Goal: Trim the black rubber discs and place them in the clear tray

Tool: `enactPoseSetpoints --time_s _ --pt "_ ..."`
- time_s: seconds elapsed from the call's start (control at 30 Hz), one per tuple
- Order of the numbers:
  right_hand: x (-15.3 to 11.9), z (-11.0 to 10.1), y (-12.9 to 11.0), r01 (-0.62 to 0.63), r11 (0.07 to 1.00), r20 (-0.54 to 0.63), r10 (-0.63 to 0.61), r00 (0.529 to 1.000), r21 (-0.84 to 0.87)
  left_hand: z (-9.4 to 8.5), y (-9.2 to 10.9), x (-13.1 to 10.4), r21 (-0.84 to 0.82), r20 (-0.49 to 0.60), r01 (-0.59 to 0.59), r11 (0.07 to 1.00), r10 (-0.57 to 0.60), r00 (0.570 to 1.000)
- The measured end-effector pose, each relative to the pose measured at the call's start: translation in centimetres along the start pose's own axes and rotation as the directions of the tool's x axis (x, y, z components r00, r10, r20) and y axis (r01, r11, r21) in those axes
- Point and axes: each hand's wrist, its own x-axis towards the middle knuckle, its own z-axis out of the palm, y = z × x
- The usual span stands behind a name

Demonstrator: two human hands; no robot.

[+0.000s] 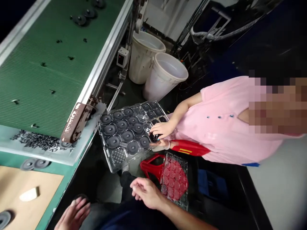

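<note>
My left hand [73, 214] is at the bottom left, near the bench edge, its fingers loosely stretched. A dark rounded edge shows just behind its fingertips; whether the hand touches it I cannot tell. In front of my lap is my right hand [145, 191], fingers curled in with nothing visible in them. Beyond it, a clear plastic tray [120, 156] with round pockets holds several dark grey discs [126, 135]. A person in a pink shirt has one hand [163, 128] on a disc in the tray and another hand [161, 144] at its edge.
To the left runs a green conveyor belt [48, 73] carrying small dark parts and discs. Below its end, a white bin [72, 158] holds many small pieces. Cardboard [48, 191] bears a white block [29, 194]. Two white barrels [165, 75] and a red stool [151, 166] stand beyond.
</note>
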Motion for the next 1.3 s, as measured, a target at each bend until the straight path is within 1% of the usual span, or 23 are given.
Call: enactPoseSetpoints --time_s 0.03,0.07,0.13,0.17,0.23,0.3,0.37,0.43,0.53,0.67,0.77,0.9,1.03,1.1,1.23,1.3 --pt "0.0 -1.4 0.1 0.007 1.0 -0.002 -0.006 1.0 0.004 1.8 0.2 -0.2 -0.043 -0.02 0.002 0.999 -0.003 1.0" --pt "0.0 -2.5 0.2 0.011 1.0 -0.006 -0.011 1.0 0.008 3.7 0.7 -0.2 -0.082 -0.017 -0.007 0.997 0.005 1.0" --pt "0.2 -4.0 0.5 0.016 1.0 -0.008 -0.016 1.0 0.012 7.2 2.5 0.2 -0.124 0.052 -0.055 0.991 0.062 0.997" --pt "0.3 -4.4 0.7 0.017 1.0 -0.005 -0.017 1.0 0.013 8.6 3.6 0.5 -0.134 0.084 -0.086 0.987 0.098 0.992" --pt "0.6 -4.8 1.1 0.017 1.0 0.008 -0.018 1.0 0.013 10.6 5.9 1.1 -0.15 0.126 -0.14 0.979 0.16 0.979" --pt "1.0 -4.8 1.4 0.016 1.0 0.018 -0.016 1.0 0.012 11.6 7.9 1.5 -0.151 0.153 -0.177 0.973 0.2 0.968" --pt "1.2 -4.7 1.4 0.014 1.0 0.024 -0.014 1.0 0.013 12.1 9.1 1.8 -0.127 0.192 -0.19 0.973 0.212 0.958" --pt "1.2 -4.6 1.2 0.015 1.0 0.029 -0.015 0.999 0.015 12.2 9.6 1.9 -0.104 0.236 -0.202 0.974 0.222 0.946" --pt "1.2 -4.7 0.9 0.024 1.0 0.026 -0.025 0.999 0.011 12.4 9.7 1.9 -0.092 0.299 -0.218 0.972 0.236 0.925" --pt "1.2 -4.8 0.6 0.036 0.999 0.021 -0.036 0.999 -0.003 12.6 9.7 1.6 -0.094 0.386 -0.211 0.973 0.231 0.893" --pt "1.2 -4.7 0.3 0.044 0.999 0.032 -0.043 0.999 -0.022 12.9 10.0 1.5 -0.099 0.421 -0.217 0.971 0.238 0.875" --pt "1.3 -4.8 -0.6 0.063 0.996 0.039 -0.06 0.997 -0.07 13.5 10.5 1.9 -0.12 0.445 -0.208 0.971 0.24 0.863" --pt "0.7 -5.7 -2.6 0.123 0.983 0.024 -0.121 0.992 -0.135 14.2 11.1 2.6 -0.13 0.458 -0.2 0.971 0.238 0.856" --pt "0.2 -6.2 -4.1 0.179 0.964 0.004 -0.182 0.983 -0.197 14.5 11.3 2.8 -0.13 0.463 -0.194 0.972 0.232 0.855" --pt "-0.3 -6.5 -7.8 0.311 0.889 -0.032 -0.341 0.94 -0.335 14.9 11.6 2.7 -0.122 0.477 -0.174 0.977 0.211 0.853" --pt "-0.1 -6.2 -9.9 0.384 0.861 0.017 -0.402 0.915 -0.334 15.0 11.7 2.5 -0.11 0.486 -0.165 0.98 0.197 0.851"
